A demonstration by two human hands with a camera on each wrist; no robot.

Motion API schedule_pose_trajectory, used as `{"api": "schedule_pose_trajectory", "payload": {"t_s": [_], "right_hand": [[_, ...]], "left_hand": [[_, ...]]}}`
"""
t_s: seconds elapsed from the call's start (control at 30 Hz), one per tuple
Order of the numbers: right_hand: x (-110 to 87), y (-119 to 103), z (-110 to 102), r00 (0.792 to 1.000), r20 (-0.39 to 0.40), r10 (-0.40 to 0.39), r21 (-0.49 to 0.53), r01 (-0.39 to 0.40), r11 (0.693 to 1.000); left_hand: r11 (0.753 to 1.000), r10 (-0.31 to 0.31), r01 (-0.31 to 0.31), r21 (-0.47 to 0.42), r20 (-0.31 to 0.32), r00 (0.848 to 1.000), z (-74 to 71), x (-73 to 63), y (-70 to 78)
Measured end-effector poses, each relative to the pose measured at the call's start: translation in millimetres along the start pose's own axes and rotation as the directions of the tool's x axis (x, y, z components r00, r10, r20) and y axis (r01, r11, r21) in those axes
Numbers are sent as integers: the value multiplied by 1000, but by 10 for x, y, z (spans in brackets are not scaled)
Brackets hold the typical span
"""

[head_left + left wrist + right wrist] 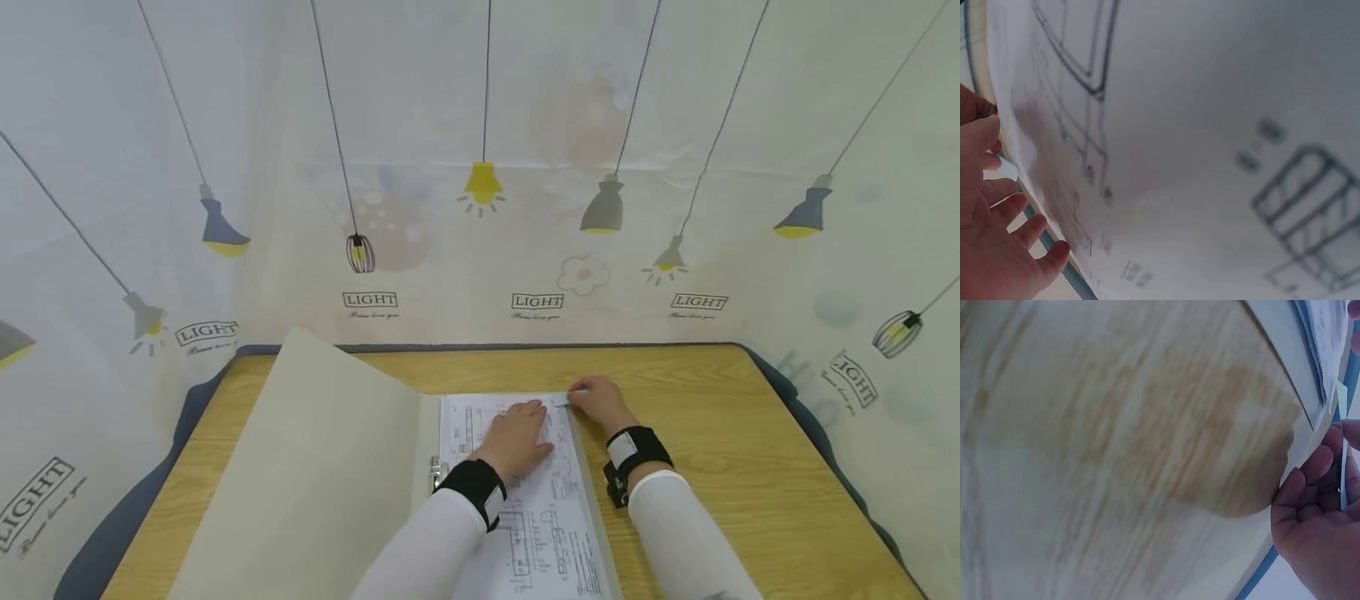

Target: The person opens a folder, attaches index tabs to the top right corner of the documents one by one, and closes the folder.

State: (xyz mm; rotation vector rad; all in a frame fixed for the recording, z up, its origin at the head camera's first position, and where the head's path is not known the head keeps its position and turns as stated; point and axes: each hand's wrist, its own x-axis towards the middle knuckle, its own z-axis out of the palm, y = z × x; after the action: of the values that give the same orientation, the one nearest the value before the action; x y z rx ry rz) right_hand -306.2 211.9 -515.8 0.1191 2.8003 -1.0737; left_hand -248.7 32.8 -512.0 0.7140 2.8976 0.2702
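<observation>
Printed sheets with technical drawings (525, 542) lie in an open cream folder (322, 467), beside its metal clip (436, 472). My left hand (517, 442) rests on the upper part of the top sheet with its fingers extended. At the sheets' upper right corner, my right hand (602, 402) pinches a small pale blue paper strip (562, 400) between thumb and fingers. One end of the strip (1342, 394) sticks out toward the sheets in the right wrist view. Whether it is attached to the paper, I cannot tell.
The folder lies on a wood-grain table (742, 467), with its cover raised at the left. Behind the table hangs a pale cloth (450, 75) printed with lamps. A dark blue edge (540, 345) runs around the tabletop.
</observation>
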Motion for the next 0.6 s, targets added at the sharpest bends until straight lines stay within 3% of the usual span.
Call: {"api": "schedule_pose_trajectory", "payload": {"t_s": [0.3, 0.6], "right_hand": [[7, -32, -2, 1000, -16, 16, -32, -17, 999], [18, -66, 9, 999, -36, 20, -65, -23, 998]], "left_hand": [[993, -9, 11, 117, -24, 1000, 68, 65, 49], [987, 7, 6, 158, -80, 997, 160, 177, 48]]}}
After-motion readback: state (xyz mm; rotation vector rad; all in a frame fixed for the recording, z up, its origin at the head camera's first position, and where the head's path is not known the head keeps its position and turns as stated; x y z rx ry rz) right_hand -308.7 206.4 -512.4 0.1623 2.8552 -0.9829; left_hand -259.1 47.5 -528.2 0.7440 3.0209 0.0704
